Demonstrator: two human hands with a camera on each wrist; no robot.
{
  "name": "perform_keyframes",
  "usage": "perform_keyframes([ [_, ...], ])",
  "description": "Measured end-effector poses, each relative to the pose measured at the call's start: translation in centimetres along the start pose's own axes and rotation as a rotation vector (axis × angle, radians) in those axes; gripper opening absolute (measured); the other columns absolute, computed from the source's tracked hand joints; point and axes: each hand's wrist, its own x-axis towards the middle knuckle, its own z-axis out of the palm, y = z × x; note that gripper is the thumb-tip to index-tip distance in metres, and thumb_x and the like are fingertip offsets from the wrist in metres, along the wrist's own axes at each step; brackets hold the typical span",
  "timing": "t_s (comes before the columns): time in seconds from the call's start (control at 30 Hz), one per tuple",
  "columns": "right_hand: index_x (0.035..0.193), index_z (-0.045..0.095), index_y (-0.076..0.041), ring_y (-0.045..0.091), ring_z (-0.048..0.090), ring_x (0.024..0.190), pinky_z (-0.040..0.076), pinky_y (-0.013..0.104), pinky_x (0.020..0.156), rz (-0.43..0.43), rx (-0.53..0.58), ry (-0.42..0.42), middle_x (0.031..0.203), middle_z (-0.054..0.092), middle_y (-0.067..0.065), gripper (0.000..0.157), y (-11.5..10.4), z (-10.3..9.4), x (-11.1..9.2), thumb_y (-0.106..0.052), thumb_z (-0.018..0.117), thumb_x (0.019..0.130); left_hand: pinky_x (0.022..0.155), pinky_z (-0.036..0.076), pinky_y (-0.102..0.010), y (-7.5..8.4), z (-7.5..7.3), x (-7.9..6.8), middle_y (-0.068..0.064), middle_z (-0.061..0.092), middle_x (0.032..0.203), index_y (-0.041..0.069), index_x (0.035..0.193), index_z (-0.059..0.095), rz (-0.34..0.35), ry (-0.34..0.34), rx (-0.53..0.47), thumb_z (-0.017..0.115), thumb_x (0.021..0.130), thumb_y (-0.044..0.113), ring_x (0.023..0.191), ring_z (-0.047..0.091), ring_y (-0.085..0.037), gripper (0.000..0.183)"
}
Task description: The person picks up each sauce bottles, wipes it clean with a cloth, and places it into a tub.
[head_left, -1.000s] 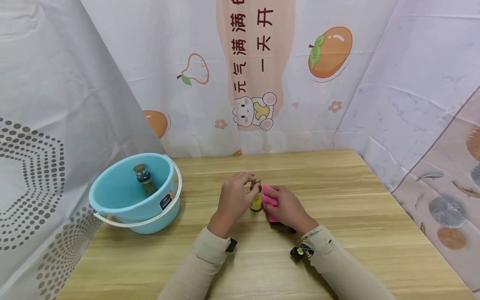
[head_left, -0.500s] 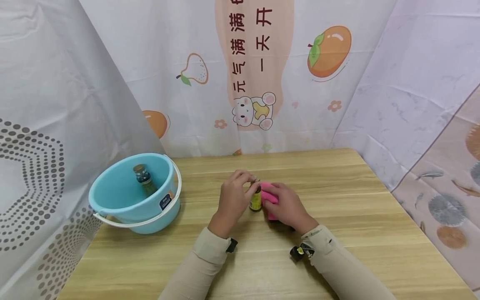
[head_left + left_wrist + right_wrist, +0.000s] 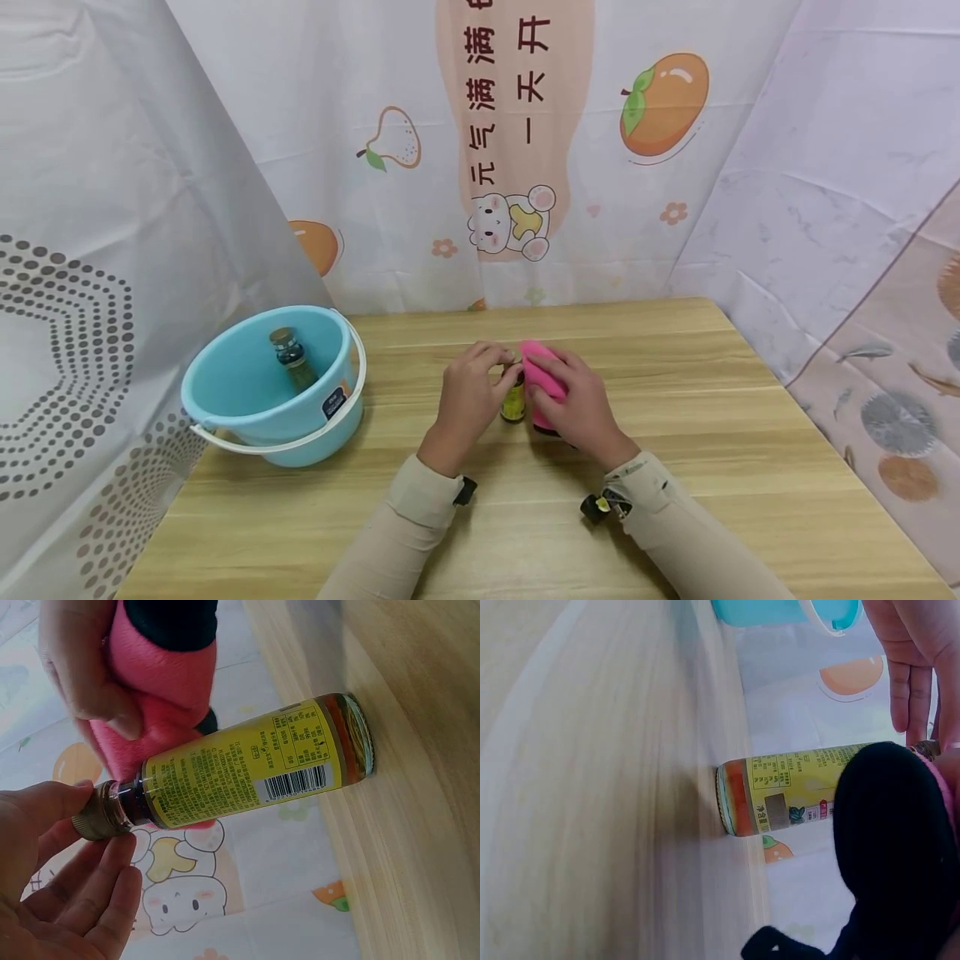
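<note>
A small glass bottle (image 3: 513, 406) with a yellow label stands upright on the wooden table. My left hand (image 3: 467, 402) pinches its dull gold cap (image 3: 100, 816) between thumb and fingers. On the bottle's right side, my right hand (image 3: 579, 408) grips a soft pink cloth (image 3: 543, 377) with black parts. The cloth is up by the bottle's neck, and in the left wrist view it overlaps the neck and upper label. Its black part (image 3: 889, 832) covers the upper front of the bottle in the right wrist view.
A light blue bucket (image 3: 193, 379) with a white handle (image 3: 285, 448) stands at the table's left. Inside it leans another bottle (image 3: 294, 357) with a brown cap. A printed curtain (image 3: 405, 225) hangs behind the wooden table (image 3: 660, 350).
My right hand has slid the pink cloth upward, from the bottle's side to near its neck and cap. My left hand keeps its pinch on the cap, and the bottle stays in place.
</note>
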Motion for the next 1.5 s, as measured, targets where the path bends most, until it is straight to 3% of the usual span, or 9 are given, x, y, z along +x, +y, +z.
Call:
perform_keyframes([
  [0.23,0.137,0.069,-0.019,0.029,0.066,0.119,0.063,0.044,0.083,-0.032,0.028,0.031,0.144,0.06,0.01,0.048,0.1,0.06,-0.09,-0.014,0.079,0.09,0.079,0.063,-0.029,0.06,0.07,0.06,0.002,0.077,0.098,0.011,0.098,0.081,0.01,0.004,-0.008,0.083,0.09,0.019,0.095,0.075,-0.014,0.012],
  [0.77,0.139,0.067,-0.023,0.029,0.067,0.118,0.062,0.044,0.088,0.035,0.015,-0.073,0.145,0.06,0.01,0.049,0.85,0.45,-0.21,-0.022,0.079,0.092,0.079,0.063,-0.029,0.04,-0.04,-0.07,0.001,0.078,0.099,0.011,0.1,0.08,-0.001,-0.003,-0.016,0.081,0.091,0.016,0.094,0.075,-0.014,0.01],
  [1.5,0.14,0.067,-0.021,0.029,0.066,0.12,0.062,0.045,0.09,0.06,0.013,-0.092,0.143,0.061,0.011,0.05,0.62,0.3,-0.1,-0.022,0.079,0.092,0.077,0.063,-0.029,-0.25,0.08,0.0,0.0,0.078,0.098,0.01,0.099,0.08,0.015,-0.001,-0.015,0.081,0.091,0.015,0.092,0.076,-0.014,0.009],
])
